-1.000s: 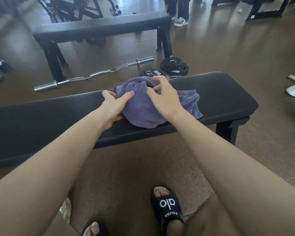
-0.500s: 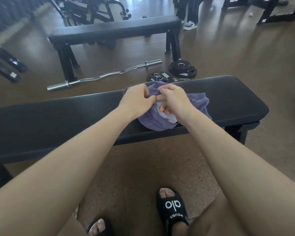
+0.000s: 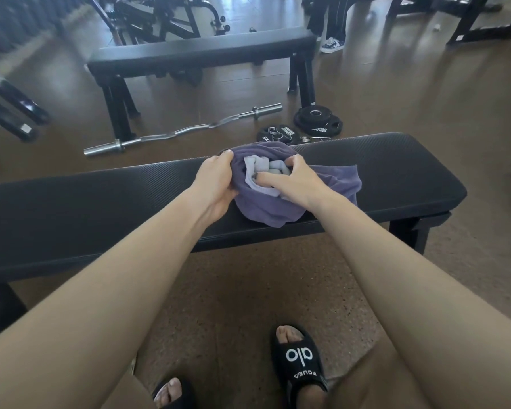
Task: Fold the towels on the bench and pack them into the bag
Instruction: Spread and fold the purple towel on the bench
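Left of the towel, the bench top lies bare; right of it too. Beyond the bench, a curl bar and weight plates crowd the floor.

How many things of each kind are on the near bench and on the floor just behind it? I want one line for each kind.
Purple towel, gripped by left hand and right hand: 1
Pale cloth inside the purple towel: 1
Curl bar on the floor: 1
Weight plate piles, plates per pile unclear: 2
Total: 5
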Tool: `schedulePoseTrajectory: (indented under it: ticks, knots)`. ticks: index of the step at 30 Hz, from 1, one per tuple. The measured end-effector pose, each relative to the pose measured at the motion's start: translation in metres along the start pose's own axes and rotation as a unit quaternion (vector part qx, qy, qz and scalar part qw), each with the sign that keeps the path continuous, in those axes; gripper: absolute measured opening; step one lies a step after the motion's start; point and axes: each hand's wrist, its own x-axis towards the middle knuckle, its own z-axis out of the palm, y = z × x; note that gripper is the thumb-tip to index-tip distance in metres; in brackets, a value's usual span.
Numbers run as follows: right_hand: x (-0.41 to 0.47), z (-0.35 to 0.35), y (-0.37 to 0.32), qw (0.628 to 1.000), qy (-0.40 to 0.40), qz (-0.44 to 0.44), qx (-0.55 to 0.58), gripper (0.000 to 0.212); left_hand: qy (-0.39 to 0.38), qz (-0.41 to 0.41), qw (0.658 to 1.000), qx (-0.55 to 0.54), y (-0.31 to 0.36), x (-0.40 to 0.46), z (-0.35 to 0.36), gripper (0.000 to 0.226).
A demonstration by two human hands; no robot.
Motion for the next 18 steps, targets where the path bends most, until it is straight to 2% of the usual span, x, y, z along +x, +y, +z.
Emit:
schedulePoseTrajectory:
  ticks: [3,6,9,11,13,15,17,18]
  knots:
    - [0.000,0.003,-0.004,0.998,-0.046,-0.035,-0.038,0.082,-0.013,-0.007,1.000,-0.012,-0.002,-0.001,-0.007,0.034]
    - [-0.004,0.001,-0.007,0.991,-0.090,-0.044,-0.090,0.088,-0.004,0.011,0.999,0.048,-0.002,0.000,-0.014,0.039]
    - [-0.001,0.004,-0.007,0.992,-0.086,-0.049,-0.083,0.099,0.006,0.022,0.994,0.106,-0.004,-0.001,-0.019,0.026]
    - [0.002,0.008,-0.007,0.989,-0.123,-0.050,-0.068,0.100,0.014,0.023,0.990,0.136,-0.006,0.000,-0.021,0.021]
    - [0.006,0.013,-0.008,0.986,-0.157,-0.045,-0.039,0.109,-0.001,0.011,0.988,0.157,-0.005,-0.001,-0.021,0.029]
    - [0.008,0.017,-0.010,0.984,-0.173,-0.038,0.030,0.108,-0.028,-0.006,0.986,0.162,-0.004,-0.002,-0.018,0.038]
    - [0.010,0.020,-0.011,0.987,-0.152,-0.038,0.049,0.106,-0.027,-0.022,0.985,0.169,-0.001,-0.004,-0.015,0.044]
    - [0.010,0.022,-0.010,0.990,-0.131,-0.041,0.013,0.112,-0.022,-0.025,0.985,0.167,-0.001,-0.005,-0.014,0.048]
